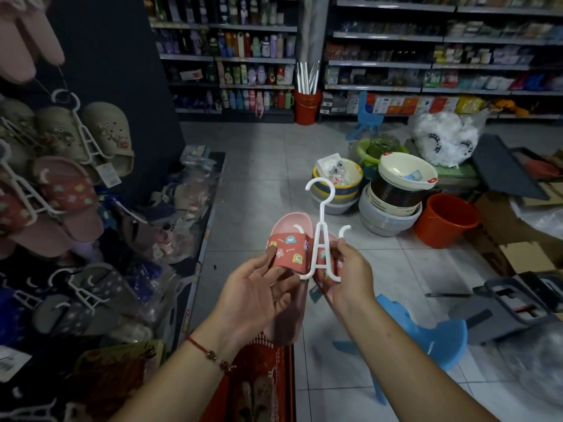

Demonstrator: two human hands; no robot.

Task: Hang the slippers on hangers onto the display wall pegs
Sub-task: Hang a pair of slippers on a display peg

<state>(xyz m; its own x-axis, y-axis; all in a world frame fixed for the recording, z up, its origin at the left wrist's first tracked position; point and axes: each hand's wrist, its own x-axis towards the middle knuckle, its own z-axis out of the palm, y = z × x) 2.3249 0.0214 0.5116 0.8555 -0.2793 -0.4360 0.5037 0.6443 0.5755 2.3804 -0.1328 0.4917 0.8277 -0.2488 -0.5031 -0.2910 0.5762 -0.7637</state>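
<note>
In front of me I hold a pair of pink slippers with cartoon prints on a white plastic hanger [320,233]. The left slipper [289,239] sits on the hanger's left prong and my left hand [259,293] grips it from below, thumb on the strap. My right hand [350,269] grips the right slipper [327,269], which lies mostly hidden behind the hanger frame and my fingers. The hanger's hook points up, free. The display wall [106,56] stands at the left, with several slipper pairs hanging on white hangers [82,129].
A red basket [262,376] with slippers stands below my arms. A blue plastic stool [426,333] is at my right. Stacked basins [393,196], a red bucket [444,220] and cardboard crowd the floor ahead right. Bagged slippers lie on the low shelf [195,190].
</note>
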